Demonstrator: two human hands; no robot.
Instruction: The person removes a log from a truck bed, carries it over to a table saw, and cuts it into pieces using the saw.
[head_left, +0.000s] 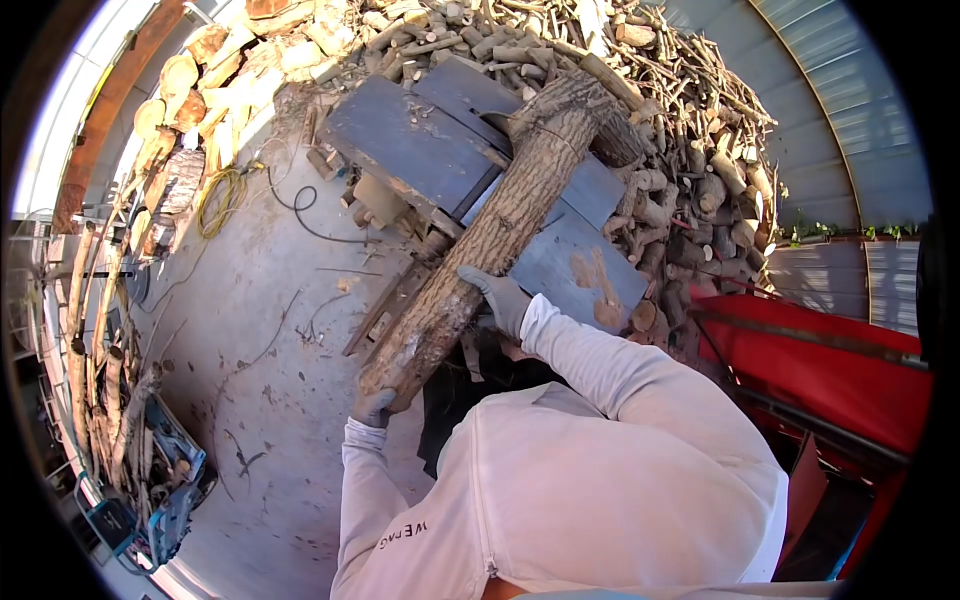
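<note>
A thick, bark-covered log (500,215) lies slantwise across a grey metal saw table (410,145), its near end jutting past the table's edge toward me. At the far end it forks, with a stub (620,140) bending right. My left hand (373,408), in a grey glove, cups the near end from below; part of its fingers is hidden by the wood. Farther up, my gloved right hand (498,300) grips the log's right side, fingers over the bark. Part of a curved blade (497,122) shows beside the log near its far end.
Cut firewood (700,190) is heaped behind and right of the table. Split rounds (180,90) are stacked back left. A yellow cord (220,200) and black cable (300,205) lie on the concrete floor. Long branches (100,360) stand left; a red panel (810,350) is at right.
</note>
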